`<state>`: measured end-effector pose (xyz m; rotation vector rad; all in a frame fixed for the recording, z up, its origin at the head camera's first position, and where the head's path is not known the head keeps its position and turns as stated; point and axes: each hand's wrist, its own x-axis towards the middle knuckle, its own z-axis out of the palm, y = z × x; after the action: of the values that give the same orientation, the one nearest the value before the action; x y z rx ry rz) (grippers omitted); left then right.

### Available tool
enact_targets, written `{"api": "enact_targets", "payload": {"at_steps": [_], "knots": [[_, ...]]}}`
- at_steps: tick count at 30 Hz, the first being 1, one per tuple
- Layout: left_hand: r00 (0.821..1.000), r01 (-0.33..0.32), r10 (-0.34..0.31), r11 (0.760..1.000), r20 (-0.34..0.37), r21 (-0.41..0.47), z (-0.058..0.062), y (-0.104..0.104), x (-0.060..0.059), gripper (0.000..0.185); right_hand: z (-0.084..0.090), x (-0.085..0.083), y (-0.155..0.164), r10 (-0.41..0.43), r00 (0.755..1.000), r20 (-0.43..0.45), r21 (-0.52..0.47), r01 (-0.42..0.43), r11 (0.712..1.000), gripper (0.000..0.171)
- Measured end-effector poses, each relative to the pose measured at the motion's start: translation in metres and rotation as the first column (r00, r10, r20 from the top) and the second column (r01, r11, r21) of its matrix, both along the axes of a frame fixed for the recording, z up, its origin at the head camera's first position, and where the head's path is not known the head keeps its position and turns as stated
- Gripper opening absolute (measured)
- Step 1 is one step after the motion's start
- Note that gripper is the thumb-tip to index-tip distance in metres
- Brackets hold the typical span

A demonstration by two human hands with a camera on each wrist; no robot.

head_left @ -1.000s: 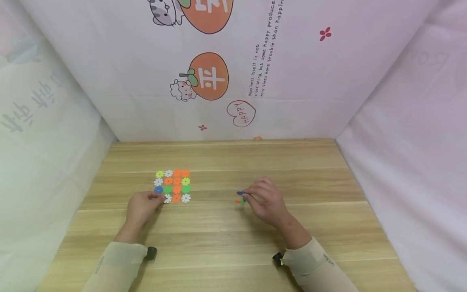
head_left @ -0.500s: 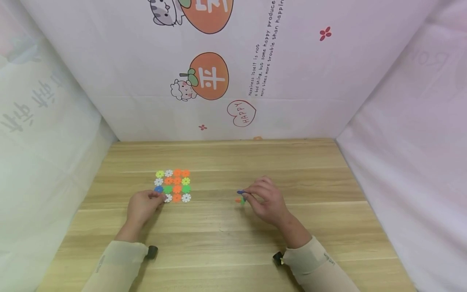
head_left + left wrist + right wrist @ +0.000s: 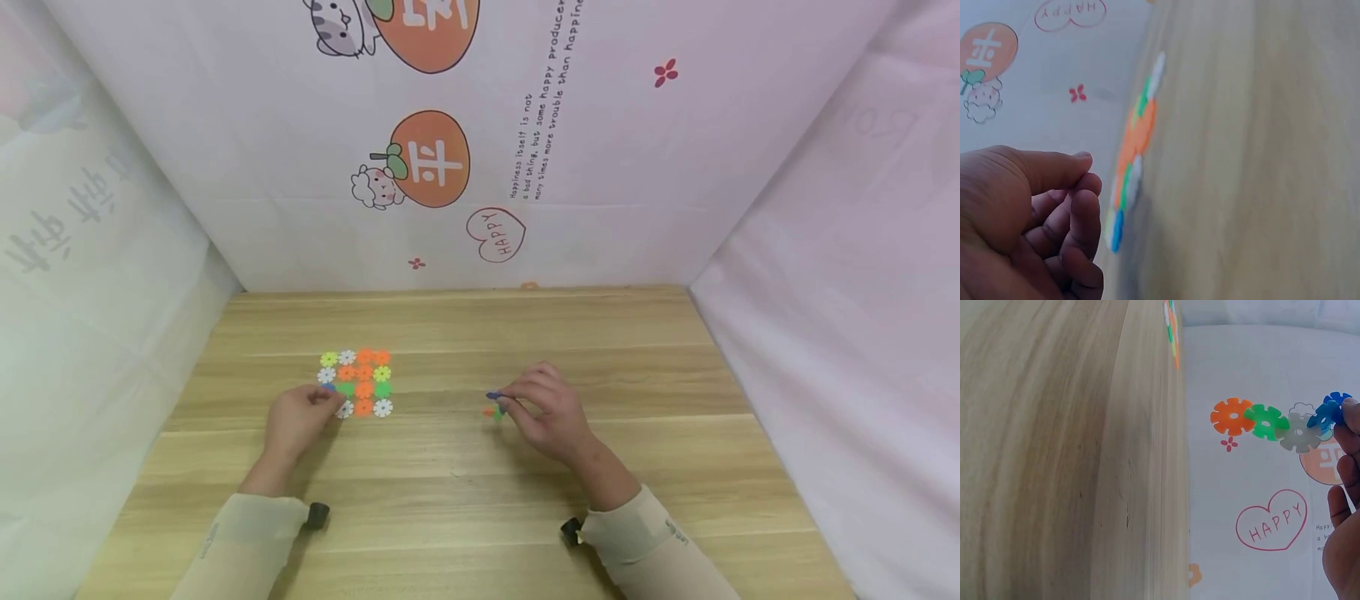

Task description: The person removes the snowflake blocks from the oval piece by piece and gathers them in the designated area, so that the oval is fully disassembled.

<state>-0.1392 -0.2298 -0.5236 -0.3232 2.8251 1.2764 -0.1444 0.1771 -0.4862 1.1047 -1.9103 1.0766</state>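
the right hand (image 3: pixel 551 412) pinches a chain of snowflake discs (image 3: pixel 1279 423) in its fingers; the left hand (image 3: pixel 296 419), fingers curled and holding nothing, touches the disc mat (image 3: pixel 358 382) on the counter (image 3: pixel 465 483).

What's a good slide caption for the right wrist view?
Right hand holds up a chain of snowflake discs, orange, green, grey and blue, beside the wooden table.

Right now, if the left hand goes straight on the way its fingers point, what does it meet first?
Most likely the flat grid of snowflake discs: the left hand has its fingertips at the grid's near-left corner, by the blue disc. Contact itself is unclear.
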Motion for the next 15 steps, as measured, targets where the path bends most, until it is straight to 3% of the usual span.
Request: {"api": "enact_targets", "payload": {"at_steps": [10,15], "knots": [[0.993,0.081,-0.075,0.995,-0.090,0.065,0.018,0.031,-0.004,0.033,-0.002,0.000,-0.003,-0.008,1.000,0.011,0.012,0.008,1.000,0.004],[0.979,0.133,-0.115,0.986,-0.171,0.103,0.025,0.048,-0.006,0.027,-0.003,0.001,-0.003,-0.019,1.000,0.015,0.018,0.018,1.000,0.004]]}}
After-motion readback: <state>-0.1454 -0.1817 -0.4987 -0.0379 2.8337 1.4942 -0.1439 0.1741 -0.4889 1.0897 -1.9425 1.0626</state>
